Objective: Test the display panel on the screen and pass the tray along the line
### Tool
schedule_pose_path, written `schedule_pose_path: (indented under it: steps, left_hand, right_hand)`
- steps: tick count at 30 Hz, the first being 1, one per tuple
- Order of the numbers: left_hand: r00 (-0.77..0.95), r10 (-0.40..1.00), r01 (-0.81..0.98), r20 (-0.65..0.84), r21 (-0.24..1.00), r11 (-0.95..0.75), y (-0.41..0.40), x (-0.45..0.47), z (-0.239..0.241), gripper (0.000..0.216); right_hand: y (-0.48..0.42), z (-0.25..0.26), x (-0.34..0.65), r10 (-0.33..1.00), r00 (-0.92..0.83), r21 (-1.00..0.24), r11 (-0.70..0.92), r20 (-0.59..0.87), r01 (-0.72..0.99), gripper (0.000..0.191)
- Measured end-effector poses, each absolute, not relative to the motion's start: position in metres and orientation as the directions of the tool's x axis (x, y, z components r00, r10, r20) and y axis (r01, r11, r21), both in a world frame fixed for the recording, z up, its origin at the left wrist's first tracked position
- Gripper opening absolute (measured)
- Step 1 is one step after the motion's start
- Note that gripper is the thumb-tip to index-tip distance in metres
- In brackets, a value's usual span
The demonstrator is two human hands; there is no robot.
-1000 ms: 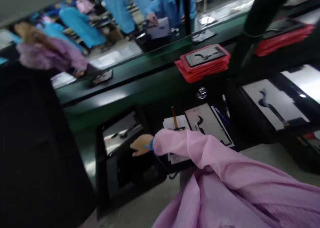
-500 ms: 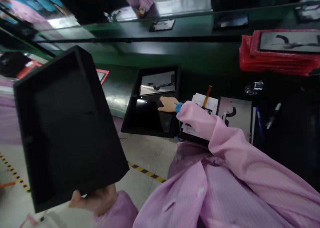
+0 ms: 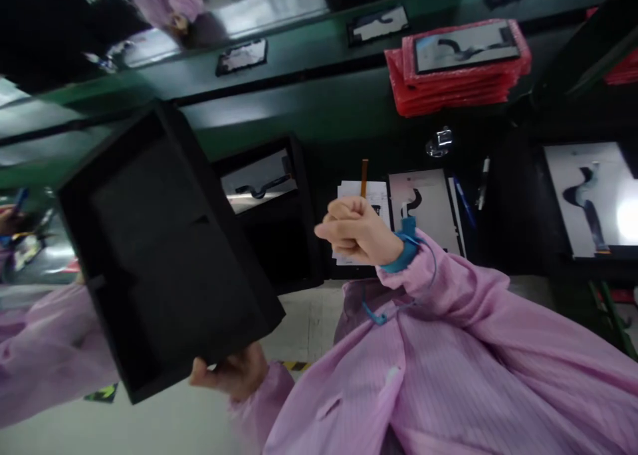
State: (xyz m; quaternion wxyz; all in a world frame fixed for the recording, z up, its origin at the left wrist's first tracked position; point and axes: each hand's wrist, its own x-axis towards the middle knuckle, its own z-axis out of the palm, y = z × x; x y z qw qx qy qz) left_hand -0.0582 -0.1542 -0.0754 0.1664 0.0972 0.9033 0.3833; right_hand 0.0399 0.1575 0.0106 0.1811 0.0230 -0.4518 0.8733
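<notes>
My left hand [image 3: 236, 374] grips the lower edge of a black tray [image 3: 169, 262], thumb in front, and holds it tilted up off the bench. My right hand [image 3: 356, 230] is closed in a fist over white papers [image 3: 349, 189]; nothing shows in it. A blue wrist strap [image 3: 401, 252] with a cord circles that wrist. Behind the held tray, a second black tray [image 3: 306, 222] lies on the bench, partly hidden. In its upper part is a flat screen panel [image 3: 259, 182] with a dark flex cable. Another panel [image 3: 423, 206] lies right of the papers.
Red bubble bags [image 3: 453, 86] are stacked at the back, a panel on top. Pens [image 3: 482, 182] and a clear object [image 3: 439, 141] lie in front of them. A large panel [image 3: 585, 196] is at right. At left, a co-worker's pink sleeve [image 3: 60, 342] reaches behind the held tray.
My right hand has left the tray on the bench, drawn back toward me and curled into a fist. The view has swung right. The held tray now overlaps the other, and a co-worker's sleeve is beside it.
</notes>
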Motion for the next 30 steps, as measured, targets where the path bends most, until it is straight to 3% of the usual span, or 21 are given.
schedule_pose_path:
  steps: [2, 4, 5, 6, 8, 9, 11, 13, 18, 23, 27, 30]
  left_hand:
    - [-0.969, 0.230, 0.022, -0.086, 0.903, 0.429, -0.137, -0.063, -0.076, 0.088]
    - [-0.971, 0.216, -0.052, -0.107, 0.967, 0.248, -0.121, -0.066, -0.077, 0.072]
    - [-0.965, 0.219, -0.099, -0.143, 0.975, 0.200, -0.114, -0.066, -0.078, 0.067]
    - [-0.960, 0.217, -0.140, -0.174, 0.977, 0.162, -0.108, -0.067, -0.079, 0.065]
    - [-0.952, 0.221, -0.189, -0.212, 0.975, 0.120, -0.099, -0.067, -0.082, 0.062]
    - [-0.948, 0.227, -0.200, -0.222, 0.973, 0.115, -0.095, -0.066, -0.083, 0.060]
    - [-0.942, 0.236, -0.218, -0.240, 0.969, 0.116, -0.087, -0.064, -0.086, 0.054]
    - [-0.935, 0.246, -0.239, -0.255, 0.966, 0.095, -0.078, -0.056, -0.087, 0.050]
    - [-0.892, 0.319, -0.325, -0.321, 0.945, 0.044, -0.051, -0.019, -0.093, 0.054]
    - [-0.871, 0.386, -0.367, -0.305, 0.925, -0.097, -0.039, -0.001, -0.103, 0.052]
    - [-0.893, 0.300, -0.422, -0.335, 0.857, -0.298, -0.038, -0.009, -0.103, 0.038]
    - [-0.890, 0.247, -0.444, -0.383, 0.849, -0.287, -0.043, -0.020, -0.102, 0.029]
  right_hand:
    - [0.171, -0.006, 0.067, 0.319, -0.943, -0.888, -0.401, 0.095, -0.225, 0.059]
    - [0.183, -0.025, 0.098, 0.412, -0.911, -1.000, -0.026, -0.027, 0.018, 0.049]
    - [0.188, -0.034, 0.115, 0.489, -0.869, -0.955, 0.211, -0.080, 0.207, 0.043]
    - [0.191, -0.043, 0.133, 0.601, -0.792, -0.835, 0.380, -0.104, 0.398, 0.035]
    - [0.192, -0.060, 0.168, 0.761, -0.644, -0.678, 0.433, -0.078, 0.594, 0.017]
    - [0.190, -0.068, 0.184, 0.825, -0.563, -0.537, 0.456, -0.043, 0.709, 0.015]
    - [0.185, -0.083, 0.210, 0.879, -0.478, -0.321, 0.455, 0.008, 0.831, 0.029]
    - [0.179, -0.096, 0.228, 0.897, -0.440, -0.243, 0.435, 0.038, 0.867, 0.047]
    - [0.169, -0.114, 0.245, 0.919, -0.384, -0.428, 0.383, 0.089, 0.818, 0.061]
    - [0.173, -0.109, 0.240, 0.908, -0.394, -0.422, 0.415, 0.140, 0.806, 0.059]
    - [0.181, -0.101, 0.232, 0.903, -0.419, -0.379, 0.421, 0.092, 0.824, 0.055]
    - [0.185, -0.091, 0.229, 0.884, -0.464, -0.455, 0.436, 0.055, 0.776, 0.044]
